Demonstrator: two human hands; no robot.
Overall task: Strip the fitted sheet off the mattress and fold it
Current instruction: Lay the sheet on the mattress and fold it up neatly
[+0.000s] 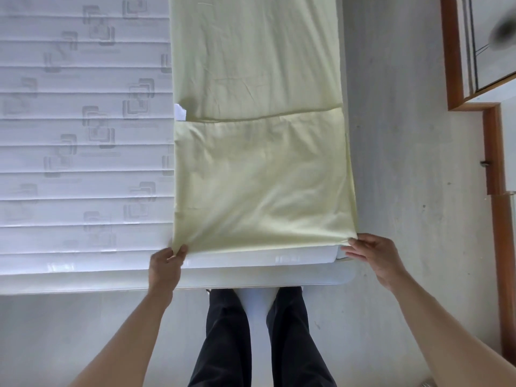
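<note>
Pale-yellow fitted sheet is stretched lengthwise toward twelve o'clock along the mattress, its near corners pinched by left hand and right hand fingers.

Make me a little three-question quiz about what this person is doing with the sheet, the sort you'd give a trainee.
1. True or false: the pale yellow sheet still covers the whole mattress.
2. Which hand pinches the sheet's near left corner? A) left hand B) right hand C) neither
3. Fill in: the sheet lies as a long strip along the mattress's ____ side, seen from where the person stands.

Key
1. False: the sheet is off and partly folded, and the patterned mattress top is bare to its left.
2. A; the right hand holds the near right corner.
3. right
</note>
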